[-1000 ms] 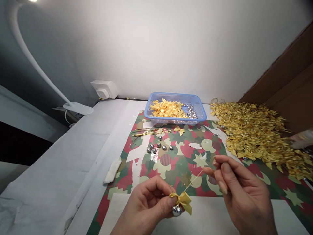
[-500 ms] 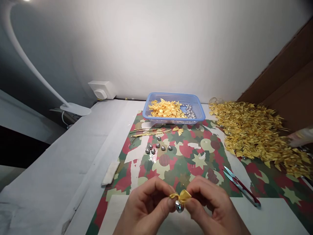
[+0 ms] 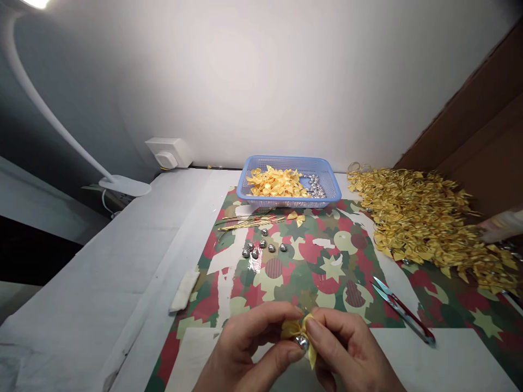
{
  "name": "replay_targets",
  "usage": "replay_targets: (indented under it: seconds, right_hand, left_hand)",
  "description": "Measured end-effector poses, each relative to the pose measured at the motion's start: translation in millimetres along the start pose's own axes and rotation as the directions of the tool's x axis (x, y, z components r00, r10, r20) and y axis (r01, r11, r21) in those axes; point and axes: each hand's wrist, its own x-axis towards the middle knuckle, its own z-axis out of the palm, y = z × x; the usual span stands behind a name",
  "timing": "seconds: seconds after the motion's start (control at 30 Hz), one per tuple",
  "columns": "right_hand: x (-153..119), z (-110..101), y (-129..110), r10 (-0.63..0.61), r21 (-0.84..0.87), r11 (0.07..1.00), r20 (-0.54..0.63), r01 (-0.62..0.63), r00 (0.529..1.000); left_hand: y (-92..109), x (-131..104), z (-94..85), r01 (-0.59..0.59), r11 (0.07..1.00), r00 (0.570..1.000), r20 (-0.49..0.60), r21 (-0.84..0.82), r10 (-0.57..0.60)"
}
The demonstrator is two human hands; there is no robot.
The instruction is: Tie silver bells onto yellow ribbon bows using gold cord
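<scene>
Between my two hands, low in the middle, is a yellow ribbon bow point(image 3: 291, 329) with a small silver jingle bell point(image 3: 301, 342) at its centre. My left hand point(image 3: 253, 343) pinches the left side of the bow and bell between thumb and fingers. On the other side, my right hand point(image 3: 347, 343) grips the bow's right loop under its thumb, and a ribbon tail hangs below. Several loose silver bells point(image 3: 263, 244) lie ahead on the patterned sheet. A single yellow bow point(image 3: 296, 219) rests beyond them, beside gold cord lengths point(image 3: 249, 221).
A blue basket point(image 3: 289, 202) holds yellow bows and silver bells near the wall. Thread snips point(image 3: 402, 311) lie to the right. Behind them spreads a big heap of gold bows point(image 3: 425, 218). A folded white pad point(image 3: 183, 291) and a lamp point(image 3: 125, 185) are on the left.
My right thumb has moved onto the bow's right loop, and the bow has turned so its tail points down. My left fingers have shifted slightly right, closer around the bell.
</scene>
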Motion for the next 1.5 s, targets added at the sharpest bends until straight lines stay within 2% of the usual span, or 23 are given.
replay_targets:
  seconds: [0.1,0.23,0.37,0.4,0.47,0.53,0.6,0.67,0.73,0.93,1.0,1.07,1.13,1.2,1.27,1.37,1.5]
  right_hand:
    - [2.1,2.6,4.5,-0.017,0.030,0.999,-0.021,0.018,1.000]
    - [4.6,9.1,6.4,-0.118,-0.121,0.987,-0.113,0.104,0.987]
    - [4.6,9.4,3.3,-0.247,-0.212,0.955,-0.179,0.207,0.952]
    - [4.3,6.5,1.6,-0.244,-0.160,0.964,-0.201,0.214,0.949]
    - [3.7,-3.0,-2.9,-0.181,0.077,0.974,-0.292,0.211,0.939]
    - [3.6,-15.6,-7.9,-0.087,0.348,0.904,-0.421,0.249,0.903]
    - [4.8,-27.3,-11.3,-0.030,0.480,0.815,-0.524,0.324,0.851]
    - [7.6,-34.5,-10.8,-0.032,0.495,0.788,-0.559,0.365,0.829]
    - [11.5,-36.9,-6.2,-0.054,0.474,0.803,-0.545,0.361,0.837]
    - [16.2,-35.7,6.7,-0.109,0.378,0.849,-0.558,0.369,0.822]
    - [12.2,-33.1,5.3,-0.170,0.248,0.906,-0.530,0.343,0.831]
    - [7.6,-28.2,3.3,-0.317,0.065,0.923,-0.427,0.378,0.847]
    - [4.9,-22.7,2.0,-0.489,-0.062,0.869,-0.255,0.491,0.834]
    - [5.1,-18.5,0.8,-0.594,-0.108,0.804,-0.095,0.585,0.799]
    - [7.2,-16.3,-1.8,-0.602,-0.150,0.788,0.017,0.598,0.798]
    - [10.2,-14.8,-8.6,-0.540,-0.194,0.806,0.148,0.559,0.829]
    - [11.3,-11.4,-12.0,-0.496,-0.247,0.819,0.149,0.518,0.855]
  left_hand:
    - [-1.8,0.0,-2.1,-0.004,0.997,1.000,0.010,0.072,0.003]
    - [2.0,0.5,-5.6,0.009,0.993,0.996,0.092,0.121,-0.020]
    - [5.7,2.4,-7.9,0.124,0.992,0.984,0.132,-0.016,-0.121]
    - [5.7,2.5,-8.3,0.162,0.984,0.981,0.116,-0.068,-0.154]
    - [5.2,2.0,-8.9,0.212,0.966,0.976,0.075,-0.148,-0.203]
    - [4.6,1.2,-9.2,0.220,0.953,0.976,0.035,-0.208,-0.217]
    - [4.3,0.8,-9.2,0.218,0.939,0.976,0.038,-0.266,-0.216]
    - [4.4,1.0,-8.8,0.221,0.918,0.975,0.081,-0.330,-0.205]
    - [4.4,1.1,-8.1,0.214,0.899,0.976,0.113,-0.382,-0.184]
    - [-0.5,1.5,-4.7,0.172,0.879,0.985,0.076,-0.444,-0.154]
    - [-3.7,2.7,-3.1,0.184,0.853,0.983,0.099,-0.489,-0.155]
    - [-5.5,4.4,-1.7,0.194,0.822,0.981,0.115,-0.536,-0.156]
    - [-4.4,5.8,-0.6,0.215,0.784,0.976,0.146,-0.582,-0.160]
    - [-0.9,6.5,0.1,0.285,0.741,0.958,0.200,-0.608,-0.204]
    - [2.7,6.4,0.4,0.376,0.695,0.927,0.258,-0.613,-0.273]
    - [2.7,5.2,0.3,0.458,0.636,0.889,0.318,-0.622,-0.329]
    - [-7.4,4.2,0.9,0.470,0.646,0.882,0.342,-0.601,-0.324]
